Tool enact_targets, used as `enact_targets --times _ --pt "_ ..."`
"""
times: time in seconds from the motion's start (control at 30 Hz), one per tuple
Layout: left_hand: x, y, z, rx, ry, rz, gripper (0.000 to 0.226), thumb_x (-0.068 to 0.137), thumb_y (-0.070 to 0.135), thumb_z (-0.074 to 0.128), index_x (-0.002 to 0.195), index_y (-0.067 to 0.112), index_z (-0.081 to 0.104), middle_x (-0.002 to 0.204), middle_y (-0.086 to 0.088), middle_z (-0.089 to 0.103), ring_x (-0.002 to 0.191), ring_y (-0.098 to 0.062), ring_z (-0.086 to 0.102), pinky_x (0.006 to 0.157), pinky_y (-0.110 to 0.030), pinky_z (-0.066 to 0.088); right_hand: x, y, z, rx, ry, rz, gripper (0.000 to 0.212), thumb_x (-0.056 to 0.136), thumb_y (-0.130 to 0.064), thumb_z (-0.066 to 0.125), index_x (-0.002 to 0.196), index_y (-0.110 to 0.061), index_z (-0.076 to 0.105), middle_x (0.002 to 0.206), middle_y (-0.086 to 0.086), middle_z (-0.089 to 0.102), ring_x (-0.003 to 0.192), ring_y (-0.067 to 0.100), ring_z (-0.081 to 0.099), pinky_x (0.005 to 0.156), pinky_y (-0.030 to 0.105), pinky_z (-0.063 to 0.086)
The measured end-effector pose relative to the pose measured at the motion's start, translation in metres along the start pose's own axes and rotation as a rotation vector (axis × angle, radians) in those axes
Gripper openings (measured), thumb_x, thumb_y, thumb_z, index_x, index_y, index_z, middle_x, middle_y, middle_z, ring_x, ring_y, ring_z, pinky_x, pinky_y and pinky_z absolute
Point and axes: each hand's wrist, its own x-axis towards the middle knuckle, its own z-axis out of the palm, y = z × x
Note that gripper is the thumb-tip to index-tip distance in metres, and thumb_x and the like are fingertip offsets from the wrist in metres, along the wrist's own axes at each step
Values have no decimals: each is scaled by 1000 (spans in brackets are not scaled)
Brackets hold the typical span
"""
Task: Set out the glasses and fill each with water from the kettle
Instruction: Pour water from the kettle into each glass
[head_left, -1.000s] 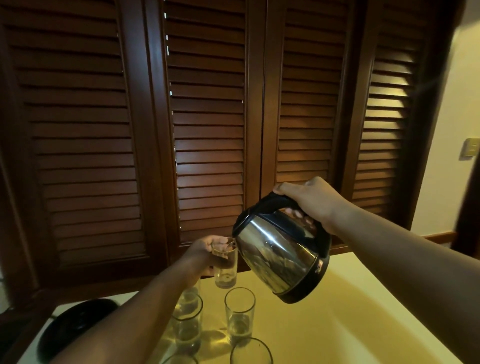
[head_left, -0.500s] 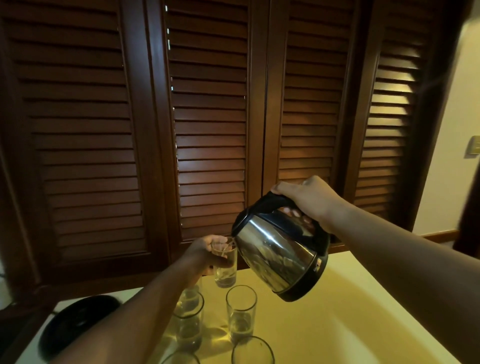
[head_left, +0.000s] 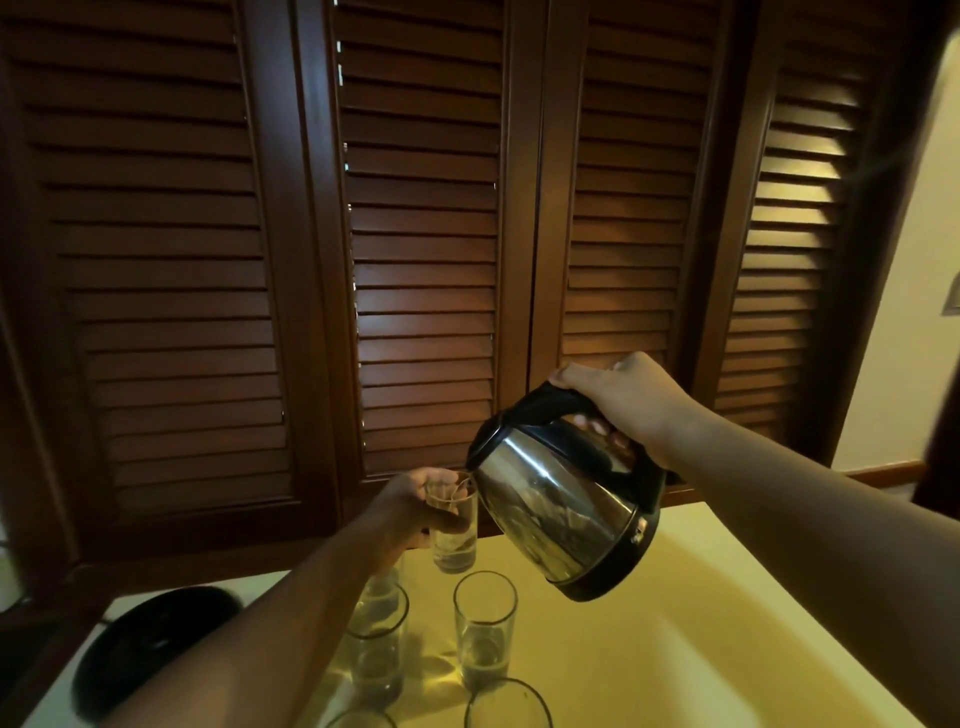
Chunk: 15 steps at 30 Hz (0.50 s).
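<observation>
Dark wooden louvred shutters (head_left: 415, 249) fill the background, with a pale wall (head_left: 904, 312) at the right, and below them lies a cream-yellow table (head_left: 701, 623). On its left end sits a round black kettle base (head_left: 150, 644).

The right hand (head_left: 631, 400) is closed around the black handle of the steel kettle (head_left: 561, 499), which hangs above the table, tipped down to the left so that its spout meets the rim of the held glass (head_left: 454, 525). The left hand (head_left: 410, 506) is wrapped around the upper part of that glass, fingers curled about its far side, holding it upright and clear of the tabletop. A thin thread of water shows at the spout, and a little water lies in the bottom of the glass.

Under the left forearm stands the left glass (head_left: 376, 644), with another partly hidden just behind it. Just beside it on the right stands the middle glass (head_left: 485, 629), with a shallow layer of water. At the lower edge of the view, the rims of 2 more glasses show, the nearer one (head_left: 506, 701) to the right.

Compared with 0.5 s ago, the kettle and held glass keep nearly the same pose; the spout sits a touch closer over the rim. The glasses on the table have not moved.
</observation>
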Motion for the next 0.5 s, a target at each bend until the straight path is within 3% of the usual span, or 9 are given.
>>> enact_targets --times 0.2,0.33,0.43,0.5 --pt "1 0 -4 28 -58 25 56 75 3 81 127 19 66 116 -8 76 113 -28 70 101 -56 53 4 7 -2 -20 3 -19 43 89 -53 71 75 -13 75 56 -1 69 61 14 66 66 32 52" --pt "4 1 -4 28 -45 37 48 84 0 75 128 16 64 115 -10 76 110 -25 72 100 -50 55 3 15 -5 32 1 19 46 91 -52 70 81 -8 76 62 13 69 59 17 63 59 28 52" --pt "6 5 0 41 26 21 47 83 -7 73 124 16 65 114 -11 76 107 -26 72 99 -46 57 -1 27 -8 84 10 47 46 93 -51 68 75 -9 73 50 0 60 46 12 55 50 23 46" --pt "9 9 4 36 55 8 50 81 -13 73 123 12 66 110 -11 75 102 -24 73 91 -39 60 -3 40 -10 142 21 66 45 93 -49 69 74 -8 73 50 -1 61 47 14 57 54 25 48"
